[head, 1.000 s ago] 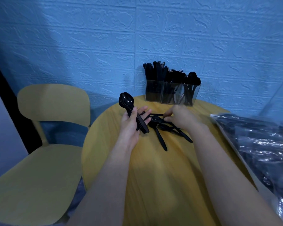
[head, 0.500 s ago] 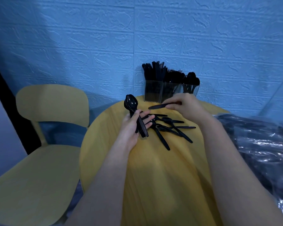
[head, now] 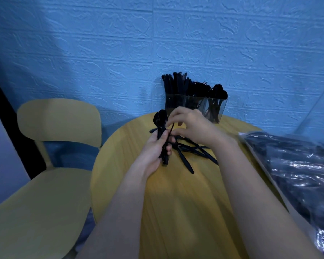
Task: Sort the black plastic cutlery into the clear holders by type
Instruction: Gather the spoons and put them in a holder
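My left hand point(head: 155, 148) grips a bunch of black plastic spoons point(head: 160, 118), bowls up, over the round yellow table point(head: 185, 202). My right hand point(head: 193, 126) pinches one more black piece point(head: 170, 132) and holds it against that bunch. A small pile of loose black cutlery point(head: 191, 150) lies on the table just right of my left hand. At the table's far edge stand the clear holders point(head: 195, 105), with knives on the left, forks in the middle and spoons on the right.
A yellow chair point(head: 51, 156) stands left of the table. A clear plastic bag of black cutlery point(head: 297, 165) lies on the table's right side. A blue brick-pattern wall rises right behind the holders.
My right hand lifted one piece from the pile, carried it left, and now holds it against the spoons in my left hand. My left hand stayed roughly in place.
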A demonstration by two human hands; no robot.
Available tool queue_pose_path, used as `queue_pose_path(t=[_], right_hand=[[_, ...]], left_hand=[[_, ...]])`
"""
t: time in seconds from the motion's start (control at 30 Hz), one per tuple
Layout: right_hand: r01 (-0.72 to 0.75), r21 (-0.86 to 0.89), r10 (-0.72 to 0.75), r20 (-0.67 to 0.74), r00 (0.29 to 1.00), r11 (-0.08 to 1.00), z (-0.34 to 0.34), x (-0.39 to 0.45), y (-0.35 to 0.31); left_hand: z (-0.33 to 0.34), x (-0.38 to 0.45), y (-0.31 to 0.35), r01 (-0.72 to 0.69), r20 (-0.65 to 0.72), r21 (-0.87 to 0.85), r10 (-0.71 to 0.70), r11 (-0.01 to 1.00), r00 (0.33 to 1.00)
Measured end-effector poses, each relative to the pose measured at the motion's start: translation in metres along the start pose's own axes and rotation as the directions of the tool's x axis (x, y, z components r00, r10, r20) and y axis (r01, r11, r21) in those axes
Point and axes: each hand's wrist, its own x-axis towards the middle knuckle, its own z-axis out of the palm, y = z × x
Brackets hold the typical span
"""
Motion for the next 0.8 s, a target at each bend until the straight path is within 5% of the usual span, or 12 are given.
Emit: queue_pose_path(t=[0.07,0.2,0.4,0.6,0.73,0.8], right_hand=[[-0.060,0.239,0.102,-0.166,0.981,0.969,-0.002,-0.002,0.005],[-0.161,0.342,0.251,-0.238,0.938,0.926,0.006,-0.003,0.013],[-0.284,0.779,0.455,-0.001,0.891,0.559,0.015,-0.008,0.017],[-0.220,0.861,0.429,0.002,0.903,0.458,0.006,-0.012,0.016],[-0.247,0.807,0.475,-0.047,0.878,0.537,0.002,-0.013,0.026],[-0.254,0.837,0.512,-0.036,0.858,0.484,0.000,-0.014,0.030]], left_hand=[[0.000,-0.001,0.001,-0.011,0.015,-0.040,0.011,0.999,1.000],[0.006,-0.002,0.001,0.004,0.069,-0.116,0.004,0.993,0.998],[0.008,0.000,0.001,0.037,0.128,-0.213,-0.010,0.976,0.992],[0.024,0.007,0.007,0.061,0.181,-0.044,-0.052,0.997,0.982],[0.033,0.016,0.011,0.031,0.191,0.053,-0.040,0.998,0.981],[0.040,0.021,0.012,0.036,0.219,0.077,-0.052,0.996,0.974]])
